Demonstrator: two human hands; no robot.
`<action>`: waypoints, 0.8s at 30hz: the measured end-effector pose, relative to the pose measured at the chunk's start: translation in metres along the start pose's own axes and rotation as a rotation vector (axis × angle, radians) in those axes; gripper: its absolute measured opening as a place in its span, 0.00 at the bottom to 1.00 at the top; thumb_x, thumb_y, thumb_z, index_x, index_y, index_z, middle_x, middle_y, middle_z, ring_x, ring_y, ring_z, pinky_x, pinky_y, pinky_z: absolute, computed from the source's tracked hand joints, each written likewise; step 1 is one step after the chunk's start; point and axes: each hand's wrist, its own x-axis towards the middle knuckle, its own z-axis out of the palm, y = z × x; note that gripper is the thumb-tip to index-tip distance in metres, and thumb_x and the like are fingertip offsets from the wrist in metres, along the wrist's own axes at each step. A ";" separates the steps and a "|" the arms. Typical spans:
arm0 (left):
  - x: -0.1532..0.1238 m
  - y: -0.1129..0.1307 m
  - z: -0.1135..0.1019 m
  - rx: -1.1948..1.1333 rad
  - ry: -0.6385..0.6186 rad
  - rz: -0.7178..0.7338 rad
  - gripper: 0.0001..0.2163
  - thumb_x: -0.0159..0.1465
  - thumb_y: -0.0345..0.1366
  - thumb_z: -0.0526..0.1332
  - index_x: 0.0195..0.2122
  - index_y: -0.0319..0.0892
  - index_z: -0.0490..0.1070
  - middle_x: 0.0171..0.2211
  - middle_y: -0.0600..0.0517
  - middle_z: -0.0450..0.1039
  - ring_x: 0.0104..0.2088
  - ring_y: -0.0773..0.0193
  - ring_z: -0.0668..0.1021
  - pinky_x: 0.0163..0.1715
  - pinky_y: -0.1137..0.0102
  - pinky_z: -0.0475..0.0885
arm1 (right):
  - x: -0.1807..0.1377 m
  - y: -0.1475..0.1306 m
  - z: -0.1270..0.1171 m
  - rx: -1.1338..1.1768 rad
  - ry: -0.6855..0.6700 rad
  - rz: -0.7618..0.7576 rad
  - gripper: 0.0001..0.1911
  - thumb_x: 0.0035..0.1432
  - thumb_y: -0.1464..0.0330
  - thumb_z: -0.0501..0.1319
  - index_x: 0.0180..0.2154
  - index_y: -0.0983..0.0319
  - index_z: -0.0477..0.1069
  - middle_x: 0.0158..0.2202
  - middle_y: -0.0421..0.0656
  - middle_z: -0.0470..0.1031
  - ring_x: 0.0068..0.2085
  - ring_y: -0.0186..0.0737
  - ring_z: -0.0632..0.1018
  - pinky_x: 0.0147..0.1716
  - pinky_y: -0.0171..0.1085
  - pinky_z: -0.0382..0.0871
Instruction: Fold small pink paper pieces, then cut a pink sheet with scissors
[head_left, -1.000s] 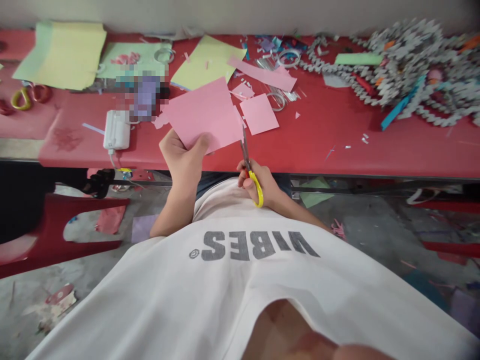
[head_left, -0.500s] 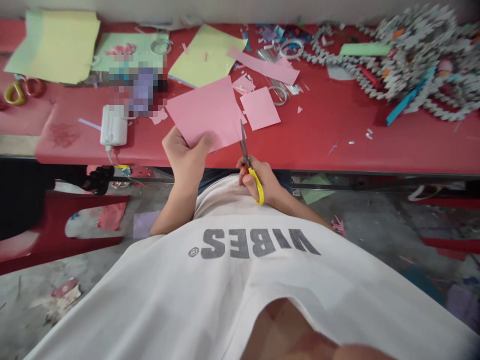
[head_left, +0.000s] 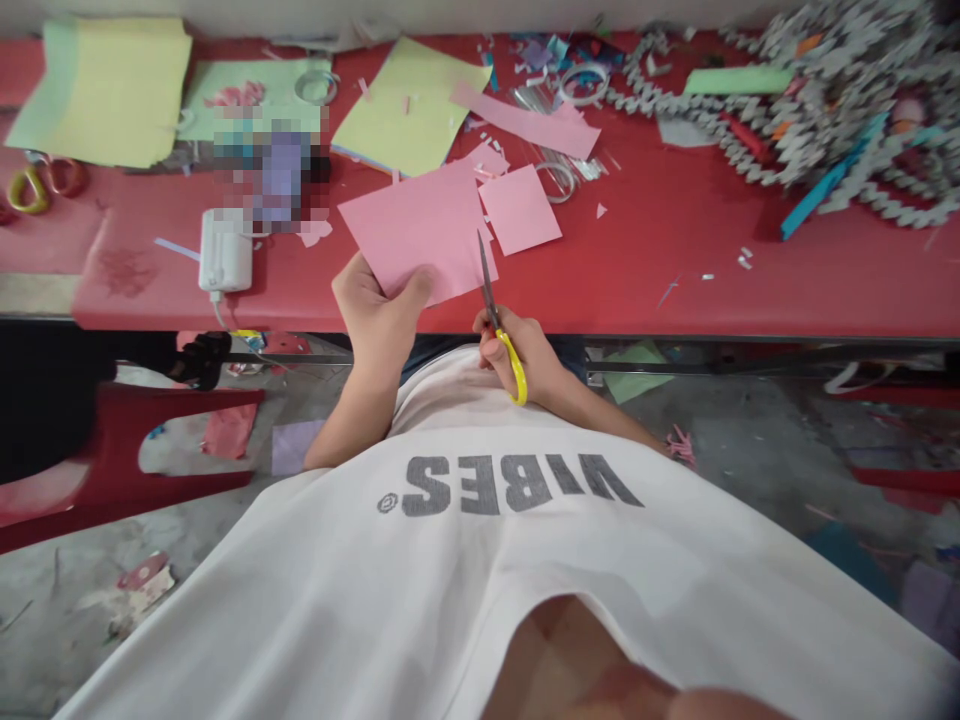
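My left hand pinches the lower left edge of a pink paper sheet, thumb on top, above the front of the table. In my right hand is a pair of scissors with yellow handles, fingers through the loops. The blades point up and away from me and lie at the right edge of the sheet, where a narrow strip is partly cut along that side. Just right of the blades, a square pink piece of paper rests on the red tabletop.
Yellow-green sheets, a white power bank with a cable and another pair of scissors lie to the left. Clear tape rolls and a pink strip are behind. Grey garlands pile up at the right.
The pink sheet and my left hand have shifted slightly right and tilted a little. The scissors stay at the sheet's right edge, almost unmoved.
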 end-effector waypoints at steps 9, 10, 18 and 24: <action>0.002 -0.006 -0.002 -0.027 0.007 0.035 0.14 0.59 0.38 0.76 0.32 0.45 0.70 0.30 0.55 0.66 0.34 0.61 0.75 0.34 0.69 0.75 | -0.002 -0.003 -0.002 0.002 -0.007 -0.010 0.46 0.64 0.20 0.59 0.50 0.56 0.73 0.33 0.39 0.75 0.29 0.40 0.75 0.33 0.41 0.69; 0.002 -0.006 -0.002 -0.028 0.006 0.033 0.14 0.59 0.38 0.76 0.32 0.45 0.69 0.30 0.55 0.65 0.34 0.61 0.75 0.34 0.69 0.75 | -0.002 -0.003 -0.002 -0.001 -0.005 -0.012 0.46 0.65 0.21 0.58 0.51 0.56 0.73 0.33 0.39 0.75 0.30 0.41 0.75 0.33 0.41 0.69; 0.001 -0.010 -0.003 0.021 -0.002 -0.019 0.15 0.58 0.39 0.76 0.32 0.45 0.68 0.32 0.54 0.64 0.38 0.57 0.78 0.38 0.67 0.77 | 0.000 -0.003 0.001 -0.013 0.008 -0.001 0.43 0.69 0.23 0.57 0.50 0.56 0.72 0.32 0.38 0.73 0.31 0.41 0.75 0.33 0.40 0.69; 0.003 -0.012 -0.005 0.010 -0.002 -0.014 0.16 0.58 0.40 0.77 0.33 0.45 0.69 0.32 0.53 0.66 0.39 0.57 0.79 0.38 0.66 0.79 | -0.001 -0.008 0.000 -0.005 0.009 0.016 0.44 0.66 0.22 0.60 0.48 0.56 0.72 0.32 0.38 0.72 0.29 0.40 0.74 0.31 0.40 0.69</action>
